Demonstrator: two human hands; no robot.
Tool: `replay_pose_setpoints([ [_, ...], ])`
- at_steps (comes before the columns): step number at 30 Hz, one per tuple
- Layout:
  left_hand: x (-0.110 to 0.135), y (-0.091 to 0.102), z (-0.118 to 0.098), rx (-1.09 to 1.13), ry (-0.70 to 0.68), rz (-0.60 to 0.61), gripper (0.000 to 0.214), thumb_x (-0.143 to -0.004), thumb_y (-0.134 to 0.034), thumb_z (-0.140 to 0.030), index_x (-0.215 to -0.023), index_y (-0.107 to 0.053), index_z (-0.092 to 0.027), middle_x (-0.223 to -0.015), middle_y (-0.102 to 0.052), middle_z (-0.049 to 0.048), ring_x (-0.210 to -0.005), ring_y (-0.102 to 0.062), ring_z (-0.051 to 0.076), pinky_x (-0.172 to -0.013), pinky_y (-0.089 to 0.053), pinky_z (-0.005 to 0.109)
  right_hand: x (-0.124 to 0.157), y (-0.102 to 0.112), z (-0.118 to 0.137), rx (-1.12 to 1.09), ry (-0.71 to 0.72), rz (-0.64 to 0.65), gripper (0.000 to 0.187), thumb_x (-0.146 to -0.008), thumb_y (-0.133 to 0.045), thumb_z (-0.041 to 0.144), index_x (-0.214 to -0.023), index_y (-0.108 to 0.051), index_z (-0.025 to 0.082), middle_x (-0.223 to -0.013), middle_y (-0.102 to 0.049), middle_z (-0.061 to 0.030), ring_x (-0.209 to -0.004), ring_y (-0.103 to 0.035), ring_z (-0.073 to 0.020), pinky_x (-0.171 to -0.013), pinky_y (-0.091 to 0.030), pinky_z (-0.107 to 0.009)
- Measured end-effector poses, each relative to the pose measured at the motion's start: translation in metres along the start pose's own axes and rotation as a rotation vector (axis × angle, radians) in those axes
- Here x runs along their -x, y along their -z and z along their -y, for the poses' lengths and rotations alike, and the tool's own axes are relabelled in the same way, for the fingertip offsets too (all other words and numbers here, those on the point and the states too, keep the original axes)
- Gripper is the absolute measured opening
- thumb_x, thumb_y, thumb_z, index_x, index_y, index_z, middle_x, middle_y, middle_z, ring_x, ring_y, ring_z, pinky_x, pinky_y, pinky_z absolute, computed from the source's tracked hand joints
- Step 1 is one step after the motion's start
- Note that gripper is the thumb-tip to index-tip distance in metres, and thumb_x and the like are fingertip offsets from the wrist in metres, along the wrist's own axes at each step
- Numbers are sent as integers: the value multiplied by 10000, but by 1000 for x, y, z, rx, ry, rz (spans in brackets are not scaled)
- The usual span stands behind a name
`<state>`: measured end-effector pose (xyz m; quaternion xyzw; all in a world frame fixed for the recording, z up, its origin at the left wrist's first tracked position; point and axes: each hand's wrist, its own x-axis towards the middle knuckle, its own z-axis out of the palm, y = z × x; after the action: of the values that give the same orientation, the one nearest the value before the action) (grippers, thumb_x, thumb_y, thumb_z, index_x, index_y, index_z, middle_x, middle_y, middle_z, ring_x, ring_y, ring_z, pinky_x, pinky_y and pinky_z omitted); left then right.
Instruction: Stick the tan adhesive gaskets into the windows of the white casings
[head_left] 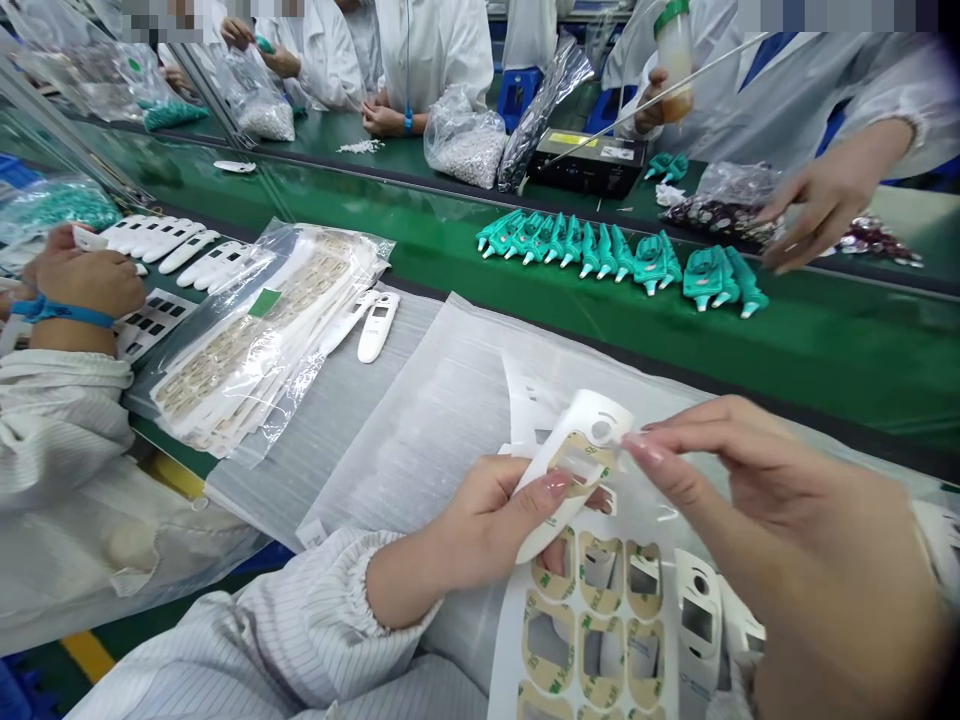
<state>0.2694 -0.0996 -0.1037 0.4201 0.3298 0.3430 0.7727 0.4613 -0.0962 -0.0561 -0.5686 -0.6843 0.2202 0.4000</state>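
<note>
The left hand (487, 525) grips a white casing (581, 412) over a sticker sheet (551, 598); beside it, the right hand's (787, 500) fingertips nearly close at the casing's end, their grasp unclear.

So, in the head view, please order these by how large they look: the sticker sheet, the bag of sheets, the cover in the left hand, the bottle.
Largest to smallest:
Sticker sheet and bag of sheets: not ranked; the sheet is nearer and cut off by the frame.
Cover in the left hand
Bottle
</note>
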Motion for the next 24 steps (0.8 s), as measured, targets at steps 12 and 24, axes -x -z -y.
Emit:
replay_pose_setpoints([
  [12,-1,0,4,41,-37,-64,521,-889,-498,-603,-825,-692,-124,-493,-581,5,-469,-535,119,-491,-421,214,-1,-10,2,-244,-68,193,87,-824,-713,275,-879,-705,341,-786,-611,30,-703,-589,-135,-596,-447,-293],
  [24,-1,-4,1,-59,-103,-98,605,-914,-412,-624,-627,-608,-130,-495,-557,22,-461,-505,110,-475,-399,213,-3,-16,0,-146,-51,156,83,-811,-717,293,-750,-662,282,-709,-594,35,-631,-567,-125,-595,-418,-306],
])
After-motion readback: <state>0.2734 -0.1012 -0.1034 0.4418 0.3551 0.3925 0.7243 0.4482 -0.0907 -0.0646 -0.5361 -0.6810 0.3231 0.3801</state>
